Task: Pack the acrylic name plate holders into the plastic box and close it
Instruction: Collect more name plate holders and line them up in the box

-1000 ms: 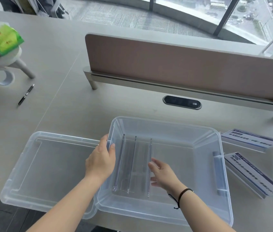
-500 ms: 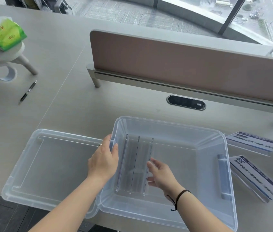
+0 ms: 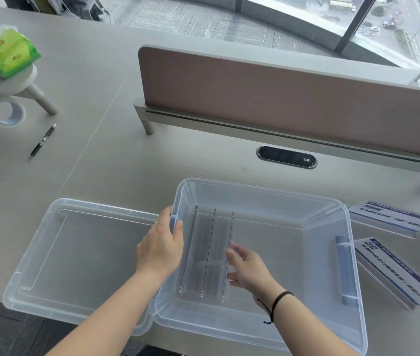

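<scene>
A clear plastic box stands open at the table's near edge. Three acrylic name plate holders stand on edge in a row against its left wall. My left hand grips the box's left rim, thumb inside. Inside the box, my right hand has its fingers spread, the fingertips touching the rightmost holder. The box's clear lid lies flat to the left of the box. More holders with blue-and-white printed inserts lie on the table to the right.
A brown desk divider runs across behind the box, with a black cable port in front of it. At far left are a pen, a tape roll and a green tissue pack on a white stand.
Both hands have stayed nearly in place; the right hand's fingers have shifted slightly along the rightmost holder. The camera view moved a little, so the scene sits slightly further right.
</scene>
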Tool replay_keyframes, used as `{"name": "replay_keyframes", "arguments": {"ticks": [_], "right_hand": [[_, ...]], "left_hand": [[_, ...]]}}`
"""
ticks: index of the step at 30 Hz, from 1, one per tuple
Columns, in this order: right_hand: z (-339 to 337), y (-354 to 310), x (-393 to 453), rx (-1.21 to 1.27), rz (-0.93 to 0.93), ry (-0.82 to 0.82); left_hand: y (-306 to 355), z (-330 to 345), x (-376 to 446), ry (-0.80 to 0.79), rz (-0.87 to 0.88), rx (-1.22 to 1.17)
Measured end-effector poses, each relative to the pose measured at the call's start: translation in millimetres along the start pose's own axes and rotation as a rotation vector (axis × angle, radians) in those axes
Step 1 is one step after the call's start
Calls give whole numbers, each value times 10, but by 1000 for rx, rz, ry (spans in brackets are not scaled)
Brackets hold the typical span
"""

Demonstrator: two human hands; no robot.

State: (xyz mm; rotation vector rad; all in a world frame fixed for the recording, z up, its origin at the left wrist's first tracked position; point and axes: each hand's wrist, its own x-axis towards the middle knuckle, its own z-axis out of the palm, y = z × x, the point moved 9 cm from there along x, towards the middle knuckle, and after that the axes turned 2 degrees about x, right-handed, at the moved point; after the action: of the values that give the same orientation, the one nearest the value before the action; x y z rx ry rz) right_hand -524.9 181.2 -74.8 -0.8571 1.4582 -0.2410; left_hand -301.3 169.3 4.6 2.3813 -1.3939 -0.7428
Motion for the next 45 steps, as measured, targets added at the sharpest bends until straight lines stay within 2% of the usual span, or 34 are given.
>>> {"name": "replay_keyframes", "arguments": {"ticks": [17, 22, 27, 31, 35, 45], "right_hand": [[35, -80, -49, -39, 14, -59], [-103, -94, -123, -82, -67, -47], [-451, -208, -360, -107, -134, -43], [-782, -329, -544, -53, -202, -23], [-1084, -438, -805, 89, -254, 51], [-2125, -123, -1592, 402, -288, 480]], "left_hand": [[33, -13, -30, -48, -22, 44], [60, -28, -38, -106, -9, 99], [283, -105, -154, -2, 41, 151], [764, -63, -320, 41, 160, 87], [1359, 165, -487, -94, 347, 40], [2683, 718, -1029, -358, 835, 70]]}}
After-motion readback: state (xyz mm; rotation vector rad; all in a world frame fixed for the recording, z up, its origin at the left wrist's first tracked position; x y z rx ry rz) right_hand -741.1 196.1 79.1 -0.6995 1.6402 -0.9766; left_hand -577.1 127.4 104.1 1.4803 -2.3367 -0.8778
